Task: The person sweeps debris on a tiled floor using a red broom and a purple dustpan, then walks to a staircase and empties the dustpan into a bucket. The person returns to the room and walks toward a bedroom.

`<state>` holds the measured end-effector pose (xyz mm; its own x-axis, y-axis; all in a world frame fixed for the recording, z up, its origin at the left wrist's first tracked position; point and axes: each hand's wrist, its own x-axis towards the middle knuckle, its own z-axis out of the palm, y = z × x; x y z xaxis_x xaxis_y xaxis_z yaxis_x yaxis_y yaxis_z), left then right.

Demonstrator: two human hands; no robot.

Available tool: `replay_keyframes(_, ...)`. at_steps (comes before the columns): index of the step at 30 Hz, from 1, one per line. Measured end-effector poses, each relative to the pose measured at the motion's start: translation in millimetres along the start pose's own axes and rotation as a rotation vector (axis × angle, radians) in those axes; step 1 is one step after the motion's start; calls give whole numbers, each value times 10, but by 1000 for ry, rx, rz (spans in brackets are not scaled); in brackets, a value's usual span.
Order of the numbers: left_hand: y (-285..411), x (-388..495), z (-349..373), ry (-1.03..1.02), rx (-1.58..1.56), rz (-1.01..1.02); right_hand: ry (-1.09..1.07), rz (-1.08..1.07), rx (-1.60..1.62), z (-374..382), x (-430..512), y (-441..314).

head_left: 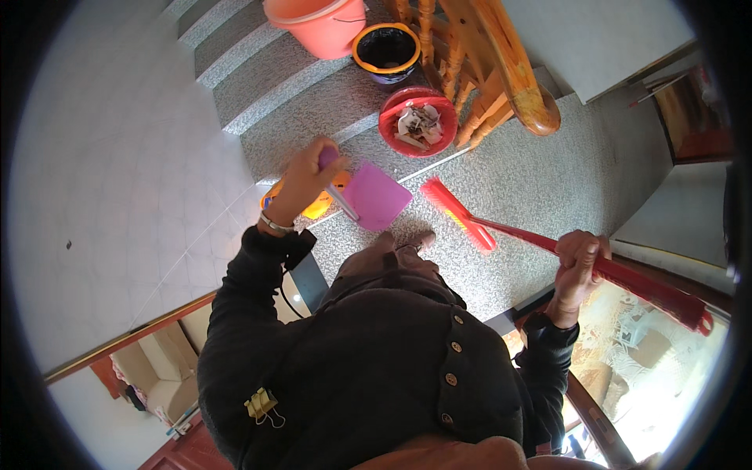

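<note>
My left hand grips the handle of a purple dustpan, whose pan hangs near the foot of the stairs. In my right hand is the red handle of a broom. Its red bristle head is to the right of the dustpan and apart from it. Just beyond the dustpan, a red waste bin on the lowest steps holds white scraps and other debris. A yellow-orange container is partly hidden behind my left hand and the dustpan.
A pink bucket and a dark bucket with an orange rim stand on the speckled stone stairs. A wooden banister rises at their right. Speckled floor extends rightward. An open doorway lies at lower right.
</note>
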<state>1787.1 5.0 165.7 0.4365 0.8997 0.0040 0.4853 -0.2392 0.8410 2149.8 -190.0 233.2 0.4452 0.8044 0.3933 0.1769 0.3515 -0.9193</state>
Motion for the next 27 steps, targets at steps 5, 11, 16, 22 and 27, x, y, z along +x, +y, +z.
replay_keyframes(5, -344, -609, 221, -122, -25, -58, -20, 34, 24, 470, -145, 233)
replay_keyframes(11, -937, -1197, 573, -78, -121, -143, -58, 61, 71, 1045, -368, 855)
replay_keyframes(16, -1399, -1475, 955, 15, -123, -215, -240, 1, -225, 1456, -671, 1504)
replay_keyframes(22, -1647, -1682, 1277, 106, -196, -213, -254, 208, 84, 1439, -819, 1147)
replay_keyframes(27, -1436, -1918, 1139, 104, -221, -135, 10, 148, 33, 825, -815, -41)
